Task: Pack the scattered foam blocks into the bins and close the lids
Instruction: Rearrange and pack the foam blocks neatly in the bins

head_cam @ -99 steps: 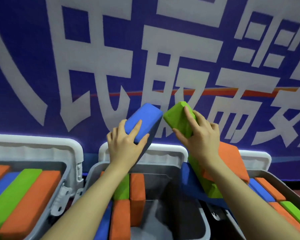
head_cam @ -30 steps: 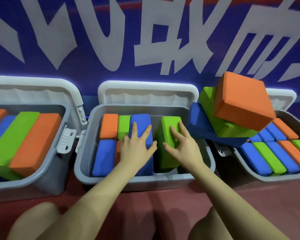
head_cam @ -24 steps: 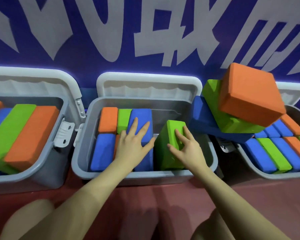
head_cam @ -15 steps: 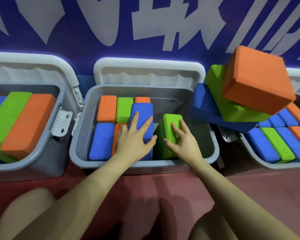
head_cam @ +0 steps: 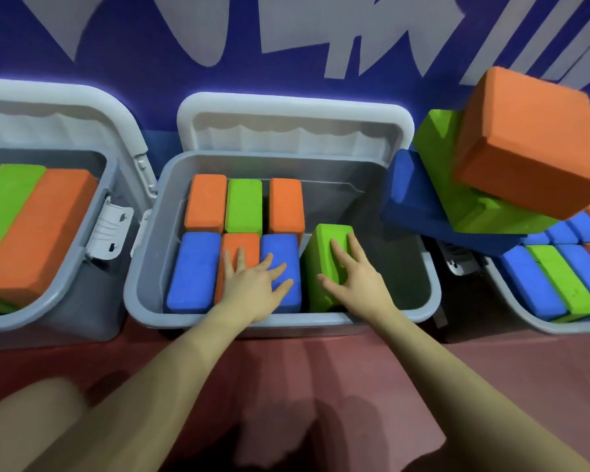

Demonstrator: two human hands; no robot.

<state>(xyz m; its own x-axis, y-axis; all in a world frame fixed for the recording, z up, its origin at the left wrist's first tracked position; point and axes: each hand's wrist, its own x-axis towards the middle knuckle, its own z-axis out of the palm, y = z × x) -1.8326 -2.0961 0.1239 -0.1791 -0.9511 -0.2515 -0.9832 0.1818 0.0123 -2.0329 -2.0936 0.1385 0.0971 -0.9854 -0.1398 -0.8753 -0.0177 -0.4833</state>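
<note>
We see two bare forearms, no sleeves, watch or rings; the left hand (head_cam: 252,291) and right hand (head_cam: 358,284) are ungloved.

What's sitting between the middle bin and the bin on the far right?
A loose stack of three foam blocks: a blue block at the bottom, a green block on it, an orange block on top. The head view shows this.
</note>
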